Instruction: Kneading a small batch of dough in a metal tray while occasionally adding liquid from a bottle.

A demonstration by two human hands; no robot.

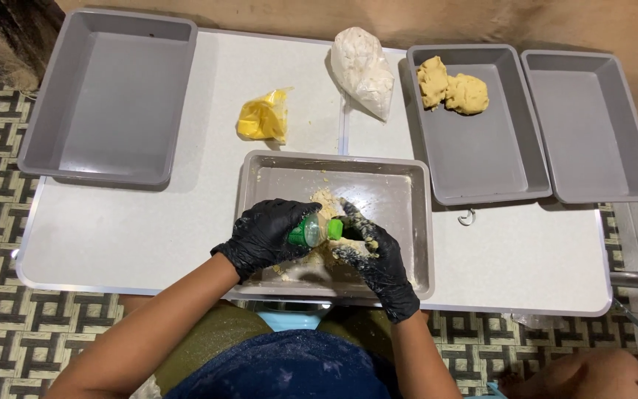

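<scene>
Head view: both gloved hands (319,240) on green-capped bottle (316,230), inside tray rim (426,222).

Matt grey trays, glossy gloves, crumbly dough on a smooth white table.

The table (149,229) has a smooth white top with a dull sheen and a metal-looking edge. The middle tray (407,222) looks like brushed metal, dusted with rough crumbs; the other grey trays (105,96) are matt and even. Both hands wear thin black gloves, slightly shiny: the left hand (267,235) clean, the right hand (374,255) caked with floury bits. The small bottle (317,230) is clear and green plastic. The dough (452,87) is matt and lumpy; both bags (363,66) are crinkled glossy film.
</scene>
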